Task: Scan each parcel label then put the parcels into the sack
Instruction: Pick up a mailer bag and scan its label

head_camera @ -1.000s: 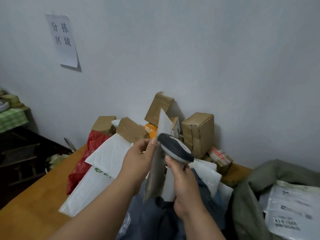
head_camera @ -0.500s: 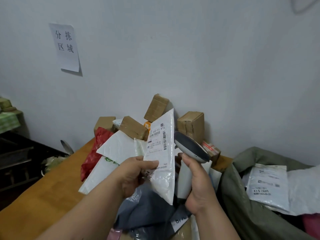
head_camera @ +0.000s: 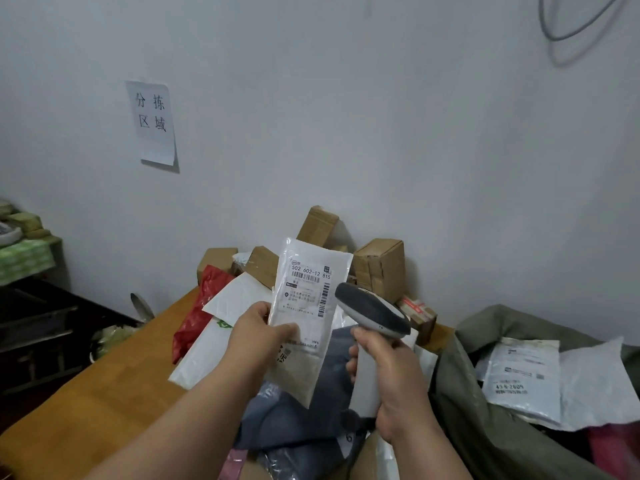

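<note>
The white parcel (head_camera: 304, 313) stands upright, label facing the camera, pinched at its lower left edge by the left hand (head_camera: 258, 336). Just right, the right hand (head_camera: 388, 372) grips the barcode scanner (head_camera: 372, 315), head beside the label. The green sack (head_camera: 485, 420) lies open at right on the surface (head_camera: 104, 393).

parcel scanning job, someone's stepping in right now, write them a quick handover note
Left hand: holds a white parcel upright, label facing the camera.
Right hand: grips the scanner, its head beside the label.
Sack: open at the right, with at least two white parcels already inside.
Pile: cardboard boxes, white mailers, a red bag and a grey bag on the wooden table.
Left: whether this label has scanned cannot be told; bag it, then work through the pile.
</note>
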{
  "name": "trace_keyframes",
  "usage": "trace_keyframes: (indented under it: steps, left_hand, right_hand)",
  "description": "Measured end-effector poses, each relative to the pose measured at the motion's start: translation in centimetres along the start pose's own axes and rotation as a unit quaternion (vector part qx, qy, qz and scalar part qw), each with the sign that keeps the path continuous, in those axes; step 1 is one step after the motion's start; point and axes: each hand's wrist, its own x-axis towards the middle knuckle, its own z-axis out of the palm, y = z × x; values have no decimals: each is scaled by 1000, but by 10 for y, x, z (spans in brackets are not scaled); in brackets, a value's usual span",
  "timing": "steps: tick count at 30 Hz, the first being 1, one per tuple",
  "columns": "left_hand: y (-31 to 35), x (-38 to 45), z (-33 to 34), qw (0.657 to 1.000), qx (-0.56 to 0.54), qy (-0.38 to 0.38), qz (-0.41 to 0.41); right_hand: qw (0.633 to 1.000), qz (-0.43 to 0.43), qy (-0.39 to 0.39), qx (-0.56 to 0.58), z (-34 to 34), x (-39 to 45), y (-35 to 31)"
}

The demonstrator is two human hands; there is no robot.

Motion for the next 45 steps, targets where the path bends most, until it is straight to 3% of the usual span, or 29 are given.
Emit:
trace_keyframes:
  steps: [14, 31, 37, 41, 45]
  left_hand:
    - [4, -22, 58, 994, -22, 98, 40]
    - [5, -55, 97, 994, -16, 101, 35]
    - [7, -63, 112, 994, -92, 63, -3]
    - [8, -59, 132, 984, -172, -11, -44]
    - [12, -54, 163, 983, -148, -89, -56]
  right_hand:
    - [997, -8, -83, -5, -48, -1, -34]
    - [993, -11, -104, -48, -94, -10, -41]
    - [996, -15, -21, -85, -119, -6, -38]
    - [997, 13, -36, -63, -137, -11, -38]
    - [998, 38, -3, -51, -150, -18, -40]
